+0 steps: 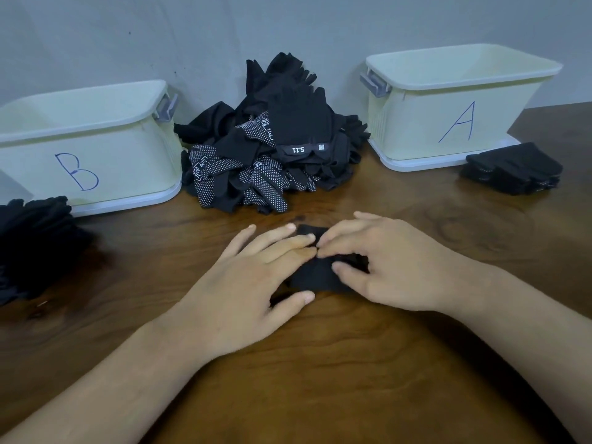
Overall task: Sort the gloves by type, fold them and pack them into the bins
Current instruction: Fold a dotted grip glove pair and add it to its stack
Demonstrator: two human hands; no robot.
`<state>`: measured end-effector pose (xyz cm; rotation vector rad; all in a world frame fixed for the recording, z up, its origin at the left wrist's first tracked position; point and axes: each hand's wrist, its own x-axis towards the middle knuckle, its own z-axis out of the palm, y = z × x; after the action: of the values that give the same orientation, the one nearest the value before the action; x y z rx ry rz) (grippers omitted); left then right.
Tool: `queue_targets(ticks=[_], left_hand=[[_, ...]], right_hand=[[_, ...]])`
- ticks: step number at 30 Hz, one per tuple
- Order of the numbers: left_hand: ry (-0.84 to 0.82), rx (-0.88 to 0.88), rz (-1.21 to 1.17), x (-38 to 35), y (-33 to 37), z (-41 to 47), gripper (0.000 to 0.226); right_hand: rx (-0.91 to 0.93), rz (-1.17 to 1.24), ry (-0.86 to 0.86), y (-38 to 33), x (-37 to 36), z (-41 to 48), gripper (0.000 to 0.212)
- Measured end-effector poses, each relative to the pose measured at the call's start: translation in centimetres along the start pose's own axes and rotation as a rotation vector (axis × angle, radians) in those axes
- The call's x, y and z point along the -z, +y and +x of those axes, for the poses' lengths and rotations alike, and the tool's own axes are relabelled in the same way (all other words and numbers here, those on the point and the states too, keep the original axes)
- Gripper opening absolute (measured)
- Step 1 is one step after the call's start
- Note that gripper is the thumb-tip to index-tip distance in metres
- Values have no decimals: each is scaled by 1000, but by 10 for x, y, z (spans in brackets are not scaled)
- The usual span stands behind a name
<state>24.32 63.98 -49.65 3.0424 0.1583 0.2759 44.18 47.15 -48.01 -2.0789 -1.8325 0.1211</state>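
Observation:
A black glove [315, 277] lies folded on the wooden table [320, 379] in front of me, mostly hidden under both hands. My left hand [256, 277] presses on its left part with fingers nearly straight. My right hand [381, 261] rests on its right part, fingers slightly bent, thumb on the fabric. A loose pile of black gloves [272, 145], some with white dots, sits at the back between two cream bins. Bin B [86, 149] stands at the left, bin A [448, 104] at the right.
A stack of folded dark gloves [515, 169] lies in front of bin A. Another heap of black gloves [35, 245] lies at the left edge, in front of bin B. A grey wall rises behind the bins.

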Motion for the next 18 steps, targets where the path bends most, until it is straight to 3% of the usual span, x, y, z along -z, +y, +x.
queue_targets(ticks=[4,8,12,16,18], left_hand=[[168,-121,47,-1,-7,7,35],[245,-109,43,-2,5,14,29],[301,91,-126,-2,18,19,24],[415,331,-431,6,34,26,4],[480,439,-621,10,41,34,6]], right_hand=[[-13,-50,-67,-5,-1,1,68],[6,-37,35,-2,-4,4,36],[-14,75,98,-1,4,4,16],[-115,396,191,2,13,-2,9],[-183,635,209,4,16,-1,8]])
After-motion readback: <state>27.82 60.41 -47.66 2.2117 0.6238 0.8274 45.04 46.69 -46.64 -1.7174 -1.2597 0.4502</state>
